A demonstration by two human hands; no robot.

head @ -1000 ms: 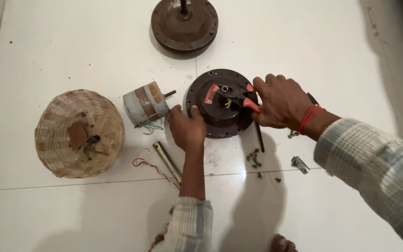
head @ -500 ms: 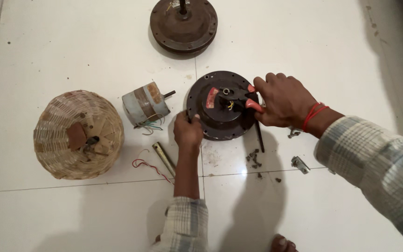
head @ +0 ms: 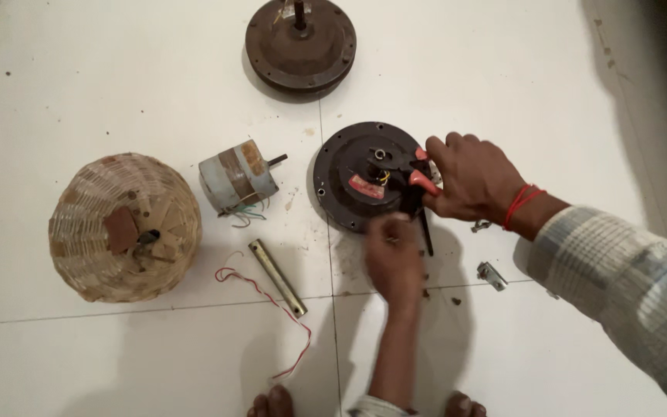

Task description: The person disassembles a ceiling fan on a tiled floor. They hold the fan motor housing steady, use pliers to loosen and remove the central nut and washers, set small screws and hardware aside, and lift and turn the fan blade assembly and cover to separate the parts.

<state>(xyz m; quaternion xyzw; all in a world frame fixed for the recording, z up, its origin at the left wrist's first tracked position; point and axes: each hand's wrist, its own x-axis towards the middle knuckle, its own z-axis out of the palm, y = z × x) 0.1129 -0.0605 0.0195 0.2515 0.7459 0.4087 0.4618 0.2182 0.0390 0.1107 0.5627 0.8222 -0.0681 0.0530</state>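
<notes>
A dark round motor housing (head: pixel 347 158) with a red label lies flat on the white floor tiles. My right hand (head: pixel 472 177) is at its right edge, gripping red-handled pliers (head: pixel 424 182) whose jaws point toward the housing's centre hub. My left hand (head: pixel 394 259) hovers at the housing's lower right rim. It is blurred by motion, so I cannot make out whether it holds anything. A thin dark tool (head: pixel 426 234) lies on the floor between the two hands.
A rusty second housing (head: pixel 300 46) with a shaft sits farther away. To the left are a small cylindrical motor (head: pixel 237 179), an upturned wicker basket (head: pixel 125 225), a metal tube (head: pixel 277 276) and a red wire (head: pixel 281 315). Small metal parts (head: pixel 492 275) lie to the right.
My left hand has left the housing's left edge and swung right and toward me, to the lower right rim. The right hand stays on the pliers.
</notes>
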